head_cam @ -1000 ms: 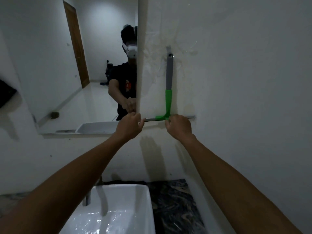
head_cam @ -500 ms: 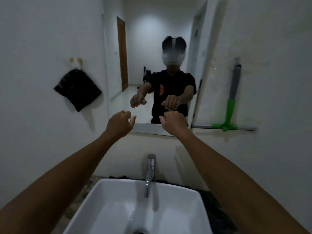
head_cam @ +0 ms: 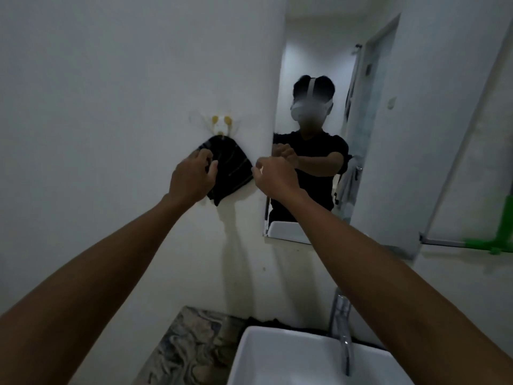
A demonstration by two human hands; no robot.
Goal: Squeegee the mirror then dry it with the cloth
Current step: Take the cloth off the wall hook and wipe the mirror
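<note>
A black cloth [head_cam: 231, 169] hangs from a small white and gold hook [head_cam: 221, 125] on the wall, left of the mirror [head_cam: 316, 68]. My left hand [head_cam: 191, 176] is in front of the cloth's left side, fingers spread and curved over it without closing. My right hand [head_cam: 274, 177] is at the cloth's right corner with its fingers curled. The back of that hand hides whether they pinch the fabric. The green squeegee [head_cam: 499, 244] hangs on the wall at the far right, away from both hands.
A white basin [head_cam: 291, 359] with a chrome tap [head_cam: 342, 326] sits below my right arm. A marbled counter [head_cam: 188, 348] lies to its left. The mirror shows a person in a black shirt and a doorway behind.
My view has swung left from the squeegee to the cloth. Both hands left the squeegee's blade, crossed the mirror and now reach the hanging cloth.
</note>
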